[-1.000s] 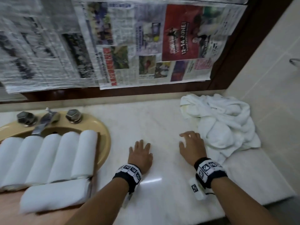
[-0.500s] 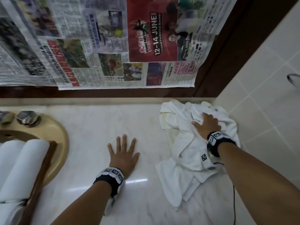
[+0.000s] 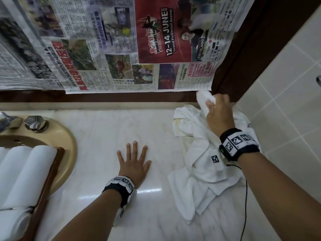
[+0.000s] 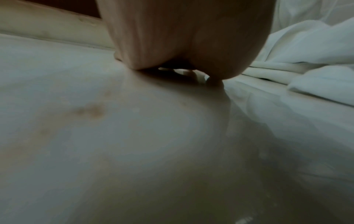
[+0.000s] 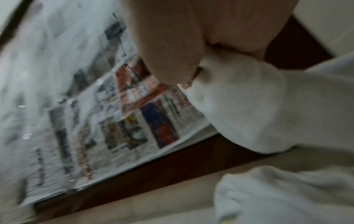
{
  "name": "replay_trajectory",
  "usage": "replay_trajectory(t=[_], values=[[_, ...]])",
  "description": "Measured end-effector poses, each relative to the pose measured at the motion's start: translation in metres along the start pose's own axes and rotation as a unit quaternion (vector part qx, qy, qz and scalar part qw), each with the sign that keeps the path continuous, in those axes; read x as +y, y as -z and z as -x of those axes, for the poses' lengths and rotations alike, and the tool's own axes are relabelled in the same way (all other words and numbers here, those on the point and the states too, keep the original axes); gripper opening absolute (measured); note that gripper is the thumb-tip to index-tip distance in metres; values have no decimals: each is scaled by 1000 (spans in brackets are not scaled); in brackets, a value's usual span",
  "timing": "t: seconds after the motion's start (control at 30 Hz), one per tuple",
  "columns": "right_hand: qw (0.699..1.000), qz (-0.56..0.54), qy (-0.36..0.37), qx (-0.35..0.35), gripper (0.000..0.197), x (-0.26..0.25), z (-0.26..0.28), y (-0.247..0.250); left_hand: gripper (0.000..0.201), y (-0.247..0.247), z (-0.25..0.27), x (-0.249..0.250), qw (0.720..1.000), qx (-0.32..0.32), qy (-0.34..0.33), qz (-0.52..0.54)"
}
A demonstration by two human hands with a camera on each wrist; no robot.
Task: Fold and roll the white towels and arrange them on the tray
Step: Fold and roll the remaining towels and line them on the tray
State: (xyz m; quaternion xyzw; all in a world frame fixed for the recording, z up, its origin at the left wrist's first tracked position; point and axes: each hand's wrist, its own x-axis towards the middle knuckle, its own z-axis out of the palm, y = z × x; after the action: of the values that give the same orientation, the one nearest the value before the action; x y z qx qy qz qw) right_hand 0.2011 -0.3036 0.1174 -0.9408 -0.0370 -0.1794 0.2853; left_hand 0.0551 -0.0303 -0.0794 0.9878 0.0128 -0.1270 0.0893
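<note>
A heap of crumpled white towels (image 3: pixel 199 150) lies on the marble counter (image 3: pixel 107 129) at the right, by the tiled wall. My right hand (image 3: pixel 217 112) grips one white towel (image 3: pixel 205 100) from the heap and holds its bunched end up near the back wall; the right wrist view shows the same towel (image 5: pixel 245 109) clenched under my thumb. My left hand (image 3: pixel 133 162) lies flat on the counter, fingers spread, holding nothing. Rolled white towels (image 3: pixel 22 173) lie side by side on a wooden tray (image 3: pixel 46 185) at the left edge.
The tray sits over a beige sink (image 3: pixel 69 145) with a metal tap knob (image 3: pixel 35 121). Newspaper sheets (image 3: pixel 121 49) hang on the back wall above a dark wooden strip. A tiled wall (image 3: pixel 286 101) bounds the right. A black cable (image 3: pixel 245 197) trails from my right wrist.
My right hand went from resting on the towel heap to gripping one towel and lifting it towards the back wall. The view swung right. The left hand stayed flat on the counter.
</note>
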Motion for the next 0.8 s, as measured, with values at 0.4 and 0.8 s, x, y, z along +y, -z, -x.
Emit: replay_trajectory(t=[0.4, 0.8], values=[[876, 337, -52, -341, 62, 29, 60, -43, 65, 8, 3, 0, 1000, -23, -2, 8], [995, -11, 88, -53, 19, -67, 56, -13, 66, 12, 4, -4, 999, -29, -15, 13]])
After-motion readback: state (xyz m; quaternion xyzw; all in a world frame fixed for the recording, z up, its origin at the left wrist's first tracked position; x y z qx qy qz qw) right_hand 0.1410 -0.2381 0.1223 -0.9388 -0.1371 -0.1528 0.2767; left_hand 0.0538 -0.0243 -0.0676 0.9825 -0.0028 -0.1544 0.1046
